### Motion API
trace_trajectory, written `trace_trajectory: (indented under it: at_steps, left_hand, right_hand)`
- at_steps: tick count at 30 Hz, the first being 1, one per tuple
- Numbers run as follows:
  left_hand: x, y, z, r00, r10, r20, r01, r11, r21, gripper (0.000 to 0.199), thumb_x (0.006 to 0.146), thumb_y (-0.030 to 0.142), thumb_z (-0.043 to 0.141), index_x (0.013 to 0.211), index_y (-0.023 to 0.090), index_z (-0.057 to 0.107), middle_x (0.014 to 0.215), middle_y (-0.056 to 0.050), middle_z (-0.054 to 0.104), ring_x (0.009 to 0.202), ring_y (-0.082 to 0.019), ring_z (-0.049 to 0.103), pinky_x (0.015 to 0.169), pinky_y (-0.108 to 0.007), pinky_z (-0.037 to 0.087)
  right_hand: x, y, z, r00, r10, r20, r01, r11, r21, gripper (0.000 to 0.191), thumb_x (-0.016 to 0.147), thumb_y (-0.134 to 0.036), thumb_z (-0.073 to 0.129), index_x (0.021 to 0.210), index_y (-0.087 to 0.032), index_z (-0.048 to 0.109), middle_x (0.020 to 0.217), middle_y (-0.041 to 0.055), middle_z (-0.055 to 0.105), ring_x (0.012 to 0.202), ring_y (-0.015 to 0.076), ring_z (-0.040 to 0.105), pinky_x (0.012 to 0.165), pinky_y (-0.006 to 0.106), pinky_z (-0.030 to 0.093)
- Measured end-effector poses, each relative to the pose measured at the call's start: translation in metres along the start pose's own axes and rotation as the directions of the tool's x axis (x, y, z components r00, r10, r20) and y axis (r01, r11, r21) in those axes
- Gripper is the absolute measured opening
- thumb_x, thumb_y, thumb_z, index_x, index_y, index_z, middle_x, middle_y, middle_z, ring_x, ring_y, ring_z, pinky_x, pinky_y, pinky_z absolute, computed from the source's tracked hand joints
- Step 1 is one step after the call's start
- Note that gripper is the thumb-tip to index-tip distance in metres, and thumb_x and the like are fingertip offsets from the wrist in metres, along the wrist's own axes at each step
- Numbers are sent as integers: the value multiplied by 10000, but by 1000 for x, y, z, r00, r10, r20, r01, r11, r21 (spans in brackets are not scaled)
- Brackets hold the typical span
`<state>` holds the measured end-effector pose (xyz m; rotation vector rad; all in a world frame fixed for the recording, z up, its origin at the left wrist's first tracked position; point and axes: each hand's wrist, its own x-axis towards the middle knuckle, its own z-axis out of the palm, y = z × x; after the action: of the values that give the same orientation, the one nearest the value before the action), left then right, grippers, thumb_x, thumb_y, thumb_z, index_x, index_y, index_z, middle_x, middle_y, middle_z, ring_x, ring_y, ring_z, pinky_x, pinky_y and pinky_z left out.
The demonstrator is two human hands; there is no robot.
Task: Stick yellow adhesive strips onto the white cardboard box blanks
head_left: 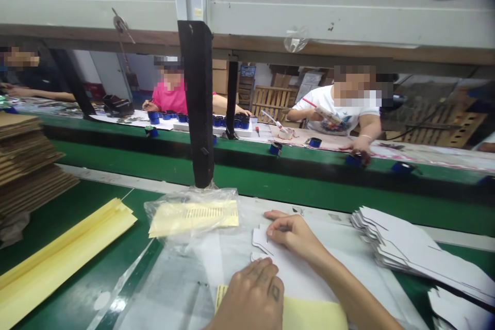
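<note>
A white die-cut card (pixel 297 268) lies on the pale sheet in front of me, with a yellow paper (pixel 313 314) at its near side. My left hand (pixel 255 289) rests palm down over the card's left edge, its fingers close together; whether it grips anything is hidden. My right hand (pixel 288 229) pinches the far end of the card between thumb and forefinger. Beyond the card, to the left, yellow labels (pixel 212 213) lie in a clear plastic bag (pixel 170 206).
Folded yellow paper (pixel 65 263) and stacked cardboard (pixel 27 165) are at left. White card stacks (pixel 417 252) lie at right. A black-wrapped post (pixel 199 103) stands ahead, before a green conveyor (pixel 247 170) carrying blue parts (pixel 276 148). People work across it.
</note>
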<state>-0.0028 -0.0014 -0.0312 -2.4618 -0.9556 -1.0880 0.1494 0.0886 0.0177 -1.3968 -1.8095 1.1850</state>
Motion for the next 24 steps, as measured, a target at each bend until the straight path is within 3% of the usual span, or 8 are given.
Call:
trace_trajectory:
  at_steps: [13, 19, 24]
  left_hand:
    - [2, 1, -4, 1000, -23, 10, 23, 1000, -12, 212, 746, 39, 439, 823, 123, 618, 901, -90, 757, 885, -236, 748, 780, -339, 635]
    - [2, 1, -3, 1000, -22, 12, 22, 1000, 12, 225, 745, 47, 432, 841, 121, 621, 907, -93, 764, 875, -234, 751, 775, -336, 637]
    - [2, 2, -4, 999, -33, 32, 33, 999, -1, 219, 760, 52, 437, 857, 123, 620, 925, -92, 764, 901, -239, 748, 788, -340, 636]
  right_hand:
    - [2, 13, 1, 996, -88, 32, 87, 996, 6, 207, 699, -392, 605, 681, -193, 660, 1220, 196, 647, 1294, 335, 491, 1041, 449, 386]
    - [-2, 10, -3, 990, -116, 79, 115, 993, 24, 220, 767, -417, 572, 695, -210, 585, 1243, 173, 630, 1282, 311, 494, 1051, 434, 361]
    - [-2, 10, -3, 990, -107, 86, 105, 994, 24, 202, 758, -388, 596, 705, -194, 615, 1266, 189, 606, 1285, 327, 484, 1047, 441, 357]
